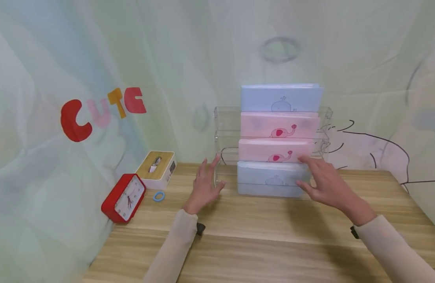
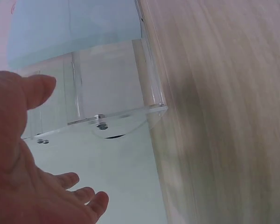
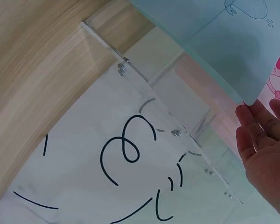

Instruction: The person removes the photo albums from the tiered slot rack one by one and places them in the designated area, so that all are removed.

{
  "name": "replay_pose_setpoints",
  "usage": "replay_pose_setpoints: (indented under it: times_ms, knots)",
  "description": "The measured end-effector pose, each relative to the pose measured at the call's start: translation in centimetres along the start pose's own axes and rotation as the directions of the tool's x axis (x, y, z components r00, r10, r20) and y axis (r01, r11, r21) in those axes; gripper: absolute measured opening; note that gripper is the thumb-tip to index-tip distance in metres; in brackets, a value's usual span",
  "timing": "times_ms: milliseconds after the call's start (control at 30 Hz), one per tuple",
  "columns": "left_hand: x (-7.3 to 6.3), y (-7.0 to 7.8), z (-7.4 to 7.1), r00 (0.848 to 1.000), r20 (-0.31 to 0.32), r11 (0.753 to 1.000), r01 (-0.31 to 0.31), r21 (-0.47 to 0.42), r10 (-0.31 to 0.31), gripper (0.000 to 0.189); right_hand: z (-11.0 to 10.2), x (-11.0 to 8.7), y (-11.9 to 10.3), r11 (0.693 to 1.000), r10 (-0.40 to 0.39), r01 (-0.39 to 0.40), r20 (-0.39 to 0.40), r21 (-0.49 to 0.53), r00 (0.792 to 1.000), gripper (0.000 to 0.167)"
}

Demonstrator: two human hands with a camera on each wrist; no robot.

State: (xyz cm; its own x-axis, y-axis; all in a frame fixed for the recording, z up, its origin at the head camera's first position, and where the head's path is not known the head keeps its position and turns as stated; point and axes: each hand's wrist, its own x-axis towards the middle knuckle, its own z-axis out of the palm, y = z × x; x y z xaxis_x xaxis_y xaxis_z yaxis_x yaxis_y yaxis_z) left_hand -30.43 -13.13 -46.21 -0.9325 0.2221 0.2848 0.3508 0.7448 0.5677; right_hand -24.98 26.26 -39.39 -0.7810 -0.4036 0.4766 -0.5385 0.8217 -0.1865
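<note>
A clear acrylic rack (image 1: 215, 122) stands at the back of the wooden table and holds stacked tiers of folders. From top to bottom they are a blue whale folder (image 1: 257, 100), a pink elephant folder (image 1: 256, 125), another pink elephant folder (image 1: 254, 150) and a pale blue folder (image 1: 254, 179). My left hand (image 1: 204, 188) hovers by the rack's left end, fingers spread, thumb apart from the clear side panel (image 2: 77, 84). At the folders' right edge, my right hand (image 1: 328, 182) has loosely bent fingers; its fingertips meet the corner of the pale blue folder (image 3: 224, 51).
Left on the table (image 1: 238, 251) are a red alarm clock (image 1: 120, 198), a white tissue box (image 1: 162, 181) with a wooden lid and a small blue ring (image 1: 155, 197). Coloured letters (image 1: 77, 127) decorate the curtain. A printed curtain (image 1: 373, 151) hangs behind the rack.
</note>
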Motion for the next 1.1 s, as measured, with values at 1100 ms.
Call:
replay_pose_setpoints:
  times_ms: [1100]
  knots:
    - [-0.1,-1.1,0.1,0.995,0.066,0.996,-0.064,-0.062,0.068,0.079,4.4,1.1,1.4,0.961,0.016,0.030,-0.166,0.273,0.986,0.056]
